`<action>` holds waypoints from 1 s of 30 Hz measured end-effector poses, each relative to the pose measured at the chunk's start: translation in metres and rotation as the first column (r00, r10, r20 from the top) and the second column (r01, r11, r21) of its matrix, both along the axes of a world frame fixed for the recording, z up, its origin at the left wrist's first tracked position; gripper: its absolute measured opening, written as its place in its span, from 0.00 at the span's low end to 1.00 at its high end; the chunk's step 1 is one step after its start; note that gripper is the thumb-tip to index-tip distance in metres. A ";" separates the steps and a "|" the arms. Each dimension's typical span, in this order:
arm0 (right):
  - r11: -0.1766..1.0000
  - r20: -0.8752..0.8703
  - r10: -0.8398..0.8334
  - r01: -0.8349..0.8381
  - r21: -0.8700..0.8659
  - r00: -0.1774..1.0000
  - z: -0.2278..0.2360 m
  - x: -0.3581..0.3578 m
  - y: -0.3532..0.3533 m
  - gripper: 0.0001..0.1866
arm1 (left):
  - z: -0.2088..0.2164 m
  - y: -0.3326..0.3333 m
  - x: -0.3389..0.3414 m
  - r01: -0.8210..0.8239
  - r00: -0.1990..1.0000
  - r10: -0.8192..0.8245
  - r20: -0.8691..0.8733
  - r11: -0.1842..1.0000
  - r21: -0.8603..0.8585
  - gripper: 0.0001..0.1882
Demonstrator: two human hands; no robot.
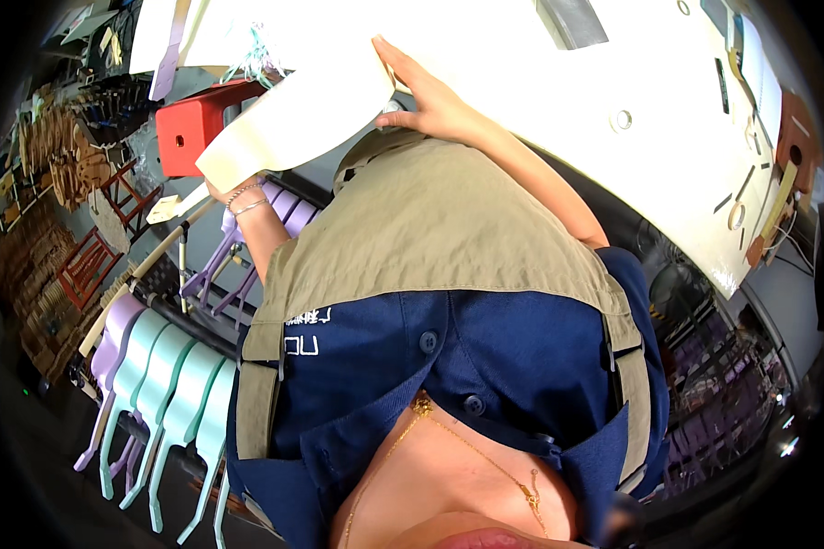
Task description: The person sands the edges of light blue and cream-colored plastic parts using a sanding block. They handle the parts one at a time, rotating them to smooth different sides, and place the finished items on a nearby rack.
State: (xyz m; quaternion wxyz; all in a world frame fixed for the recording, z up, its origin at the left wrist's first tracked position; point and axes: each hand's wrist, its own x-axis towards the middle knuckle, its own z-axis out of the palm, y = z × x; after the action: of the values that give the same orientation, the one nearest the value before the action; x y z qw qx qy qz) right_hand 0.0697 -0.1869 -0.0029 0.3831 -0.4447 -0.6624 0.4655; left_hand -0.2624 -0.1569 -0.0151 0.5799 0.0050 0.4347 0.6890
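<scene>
A cream, smooth guitar [298, 123] with a curved body and a short neck is tilted in front of me, above my apron. At its lower left, my left hand [231, 190] closes round it where the neck meets the body; most of its fingers are hidden behind it. The pale neck sticks out past that hand to the left. My right hand [430, 102] holds the body's rounded right end, with the thumb on the near edge and the fingers stretched along the far side.
A cream worktable [513, 87] stretches across the front and right, with tape rolls [623, 120] on it. Behind the guitar is a red stool [181, 137]. Teal instruments [160, 357] and purple ones [293, 206] hang on a rack at my left. Brown wooden instruments [73, 156] stand farther left.
</scene>
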 end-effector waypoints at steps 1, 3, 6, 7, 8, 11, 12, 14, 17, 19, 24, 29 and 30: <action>1.000 -0.004 0.013 -0.013 0.005 1.000 0.000 -0.002 0.002 0.50 | 0.004 0.000 -0.002 -0.002 1.000 0.002 -0.007 1.000 0.009 0.23; 0.999 -0.026 0.033 -0.033 0.016 0.999 -0.002 -0.004 0.005 0.50 | 0.009 -0.002 -0.003 -0.001 1.000 0.001 -0.020 1.000 0.013 0.23; 0.998 -0.040 0.049 -0.048 0.034 0.998 -0.001 -0.009 0.007 0.50 | 0.015 -0.003 -0.005 0.003 0.999 -0.002 -0.033 1.000 0.021 0.23; 0.998 -0.040 0.052 -0.050 0.040 0.998 -0.001 -0.010 0.007 0.50 | 0.016 -0.003 -0.005 0.007 0.999 -0.006 -0.036 1.000 0.021 0.23; 0.998 -0.065 0.067 -0.065 0.023 0.996 0.001 -0.009 0.008 0.49 | 0.016 -0.003 -0.005 0.006 0.999 -0.005 -0.038 1.000 0.025 0.23; 0.994 -0.191 0.096 -0.103 -0.022 0.977 0.007 -0.005 0.006 0.46 | 0.019 -0.003 -0.005 0.011 0.999 -0.010 -0.044 1.000 0.026 0.23; 0.993 -0.265 0.097 -0.111 -0.036 0.959 0.009 -0.004 0.005 0.44 | 0.021 -0.003 -0.005 0.014 0.999 -0.013 -0.048 1.000 0.027 0.23; 0.994 -0.309 0.109 -0.110 0.012 0.945 0.013 -0.004 0.003 0.40 | 0.022 -0.002 -0.004 0.020 0.999 -0.018 -0.048 0.999 0.030 0.23; 0.982 -0.226 0.125 -0.089 0.165 0.966 0.023 -0.006 0.003 0.35 | 0.024 -0.002 -0.003 0.029 0.998 -0.027 -0.057 0.999 0.032 0.23; 0.973 -0.164 0.110 -0.073 0.217 0.980 0.033 -0.008 0.000 0.33 | 0.024 -0.003 0.000 0.036 0.998 -0.034 -0.057 0.999 0.032 0.22; 0.942 -0.071 0.110 -0.081 0.326 0.991 0.051 -0.005 -0.003 0.33 | 0.026 -0.004 0.007 0.037 0.999 -0.035 -0.038 0.998 0.050 0.22; 0.914 0.011 0.065 -0.064 0.400 0.998 0.070 -0.003 -0.010 0.33 | 0.027 -0.005 0.021 0.036 0.999 -0.037 0.003 0.997 0.073 0.22; 0.912 0.014 0.063 -0.064 0.406 0.998 0.072 -0.004 -0.010 0.33 | 0.029 -0.005 0.023 0.036 0.999 -0.037 0.008 0.996 0.077 0.22</action>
State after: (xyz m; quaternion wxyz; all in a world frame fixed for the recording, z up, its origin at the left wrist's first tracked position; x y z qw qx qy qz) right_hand 0.0660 -0.1969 0.0690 0.4516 -0.3339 -0.7588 0.3298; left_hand -0.2397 -0.1620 0.0137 0.5939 0.0323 0.4049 0.6945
